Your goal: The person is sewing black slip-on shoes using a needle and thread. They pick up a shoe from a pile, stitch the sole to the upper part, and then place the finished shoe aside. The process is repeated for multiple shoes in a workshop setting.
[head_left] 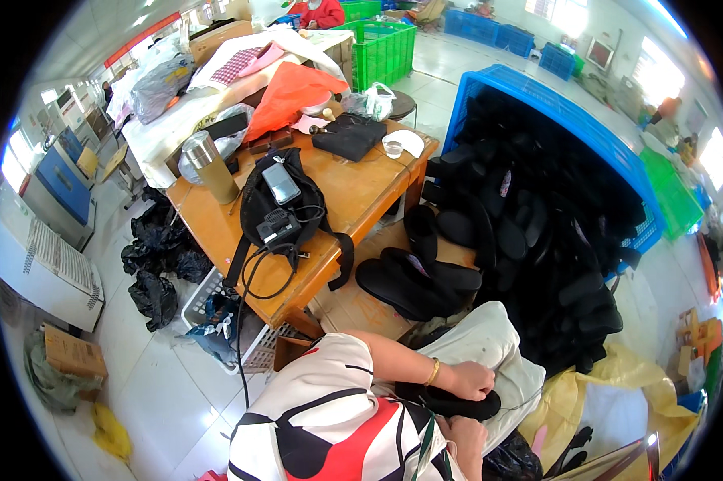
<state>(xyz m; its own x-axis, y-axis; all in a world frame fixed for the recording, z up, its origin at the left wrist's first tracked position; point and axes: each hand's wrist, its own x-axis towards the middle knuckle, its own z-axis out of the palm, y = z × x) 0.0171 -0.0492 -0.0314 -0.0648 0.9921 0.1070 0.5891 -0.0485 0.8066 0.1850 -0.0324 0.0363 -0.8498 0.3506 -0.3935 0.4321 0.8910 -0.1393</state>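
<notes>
While the person's left hand [471, 379] presses closed fingers onto a black sole [457, 403] lying across the lap, the right hand [467, 439] sits under it, half hidden by the patterned shirt [329, 417]; its grip cannot be told. Black soles [554, 232] overflow the blue crate [538, 100].

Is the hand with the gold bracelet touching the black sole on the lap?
Touching. The head view shows the left hand pressed down onto the black sole, fingers curled over its top edge.
</notes>
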